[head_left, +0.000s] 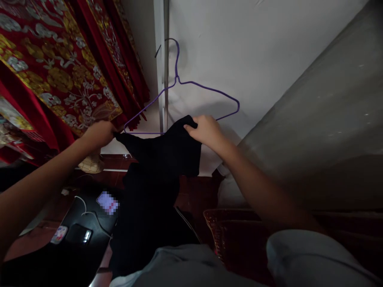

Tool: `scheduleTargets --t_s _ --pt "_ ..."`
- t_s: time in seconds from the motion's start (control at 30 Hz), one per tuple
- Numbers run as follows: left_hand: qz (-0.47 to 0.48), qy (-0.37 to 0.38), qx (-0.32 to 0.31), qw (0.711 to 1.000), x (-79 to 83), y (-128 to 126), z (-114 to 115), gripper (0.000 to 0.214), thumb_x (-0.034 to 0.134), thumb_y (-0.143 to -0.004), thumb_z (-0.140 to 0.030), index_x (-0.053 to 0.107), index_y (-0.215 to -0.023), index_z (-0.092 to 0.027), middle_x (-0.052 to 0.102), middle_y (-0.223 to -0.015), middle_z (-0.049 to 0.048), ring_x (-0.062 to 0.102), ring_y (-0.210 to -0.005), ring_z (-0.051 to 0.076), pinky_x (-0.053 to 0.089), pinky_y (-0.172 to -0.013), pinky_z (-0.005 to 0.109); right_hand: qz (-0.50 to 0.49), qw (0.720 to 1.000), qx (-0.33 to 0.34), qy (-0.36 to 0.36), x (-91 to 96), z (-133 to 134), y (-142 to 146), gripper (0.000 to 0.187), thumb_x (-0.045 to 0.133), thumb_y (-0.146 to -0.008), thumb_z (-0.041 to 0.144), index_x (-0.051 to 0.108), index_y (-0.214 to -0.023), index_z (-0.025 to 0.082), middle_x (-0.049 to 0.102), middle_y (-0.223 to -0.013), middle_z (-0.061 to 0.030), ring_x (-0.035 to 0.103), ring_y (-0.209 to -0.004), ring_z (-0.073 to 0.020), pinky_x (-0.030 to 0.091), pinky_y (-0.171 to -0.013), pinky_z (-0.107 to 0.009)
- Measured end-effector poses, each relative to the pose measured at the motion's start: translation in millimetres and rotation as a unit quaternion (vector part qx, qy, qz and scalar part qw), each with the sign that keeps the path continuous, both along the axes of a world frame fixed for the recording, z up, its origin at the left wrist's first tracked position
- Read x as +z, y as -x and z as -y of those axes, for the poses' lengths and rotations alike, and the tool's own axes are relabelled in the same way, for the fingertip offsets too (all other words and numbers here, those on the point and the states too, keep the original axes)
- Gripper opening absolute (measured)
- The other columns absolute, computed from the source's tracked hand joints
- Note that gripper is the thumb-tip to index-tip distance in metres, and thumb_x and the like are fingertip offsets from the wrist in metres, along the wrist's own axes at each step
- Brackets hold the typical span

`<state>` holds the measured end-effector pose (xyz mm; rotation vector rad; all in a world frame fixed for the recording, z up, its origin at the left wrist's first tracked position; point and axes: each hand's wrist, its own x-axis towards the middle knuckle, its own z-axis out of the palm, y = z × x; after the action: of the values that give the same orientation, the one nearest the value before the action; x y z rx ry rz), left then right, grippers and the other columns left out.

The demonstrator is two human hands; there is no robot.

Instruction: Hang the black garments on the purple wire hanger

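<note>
A black garment is stretched between my two hands, its lower part hanging down in dark folds. My left hand is closed on its left upper corner, near the left end of a purple hanger. With thumb and fingers, my right hand grips the upper right edge of the cloth. The hanger hangs by its hook at a pale vertical frame, and part of its bottom bar is hidden behind the garment. Whether any cloth is on that bar, I cannot tell. The garment's exact kind is not clear in the dim light.
Red curtains with gold and silver patterns hang at the left. A black table at lower left holds a phone, a white cable and small items. A large grey surface slants along the right.
</note>
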<state>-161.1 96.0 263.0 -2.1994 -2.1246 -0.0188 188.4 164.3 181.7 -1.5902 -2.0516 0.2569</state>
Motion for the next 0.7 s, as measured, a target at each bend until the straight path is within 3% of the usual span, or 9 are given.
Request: scheduleTargets --t_s 0.07,0.13,0.23,0.33,0.47,0.57,0.7 --pt "-0.057 0.033 0.006 0.998 -13.5 6 11 0.04 0.055 -0.088 -0.008 0.081 -0.116 -0.018 0.079 -0.105 0.0168 0.073 -0.099 0.035 0.055 -0.092 0.044 0.001 1.0 0.006 0.006 0.2 0 5 0.023 0.065 -0.091 0.038 0.069 -0.078 0.02 0.07 -0.083 -0.0175 0.068 -0.089 -0.0359 0.047 -0.074 -0.042" --pt "-0.052 0.01 0.002 0.999 -18.3 9 17 0.045 0.05 -0.092 -0.011 0.078 -0.127 -0.021 0.079 -0.113 0.0145 0.074 -0.105 0.034 0.055 -0.094 0.042 0.003 1.0 0.012 0.012 0.6 1 11 0.022 0.065 -0.091 0.037 0.068 -0.079 0.019 0.07 -0.084 -0.0173 0.068 -0.089 -0.0356 0.046 -0.074 -0.042" --pt "0.077 -0.103 -0.026 0.991 -13.1 8 16 0.045 0.049 -0.091 -0.012 0.079 -0.123 -0.021 0.08 -0.11 0.0086 0.075 -0.104 0.029 0.055 -0.096 0.038 0.003 0.999 0.023 0.027 2.8 3 19 0.021 0.064 -0.091 0.036 0.067 -0.077 0.019 0.069 -0.078 -0.014 0.068 -0.084 -0.0331 0.045 -0.071 -0.039" --pt "0.239 -0.209 -0.061 0.946 -3.6 -4 8 0.045 0.05 -0.086 -0.01 0.081 -0.117 -0.02 0.081 -0.106 0.0036 0.074 -0.101 0.023 0.056 -0.096 0.035 0.008 0.999 0.024 0.034 6.1 6 22 0.023 0.062 -0.091 0.035 0.065 -0.075 0.02 0.065 -0.07 -0.0096 0.066 -0.075 -0.0284 0.041 -0.066 -0.035" --pt "0.385 -0.234 -0.116 0.885 7.9 -31 -1 0.04 0.052 -0.087 -0.011 0.08 -0.115 -0.019 0.079 -0.092 0.0005 0.071 -0.09 0.018 0.058 -0.086 0.033 0.02 0.999 0.02 0.022 8.1 10 20 0.025 0.063 -0.09 0.035 0.06 -0.07 0.02 0.063 -0.07 -0.0089 0.063 -0.072 -0.0258 0.038 -0.064 -0.033" --pt "0.401 -0.196 -0.155 0.881 10.9 -52 -12 0.036 0.054 -0.088 -0.01 0.079 -0.111 -0.018 0.079 -0.096 0.0019 0.07 -0.088 0.018 0.059 -0.084 0.032 0.01 0.999 0.032 0.022 6.1 13 21 0.026 0.064 -0.09 0.033 0.057 -0.068 0.021 0.062 -0.068 -0.0078 0.061 -0.07 -0.0246 0.036 -0.063 -0.033" --pt "0.347 -0.234 -0.207 0.884 2.9 -69 -43 0.03 0.055 -0.093 -0.015 0.075 -0.115 -0.016 0.078 -0.11 0.0066 0.07 -0.106 0.022 0.055 -0.102 0.036 -0.014 0.995 0.102 -0.011 0.6 17 29 0.026 0.06 -0.092 0.031 0.057 -0.068 0.021 0.067 -0.074 -0.0088 0.062 -0.072 -0.0236 0.04 -0.066 -0.033"
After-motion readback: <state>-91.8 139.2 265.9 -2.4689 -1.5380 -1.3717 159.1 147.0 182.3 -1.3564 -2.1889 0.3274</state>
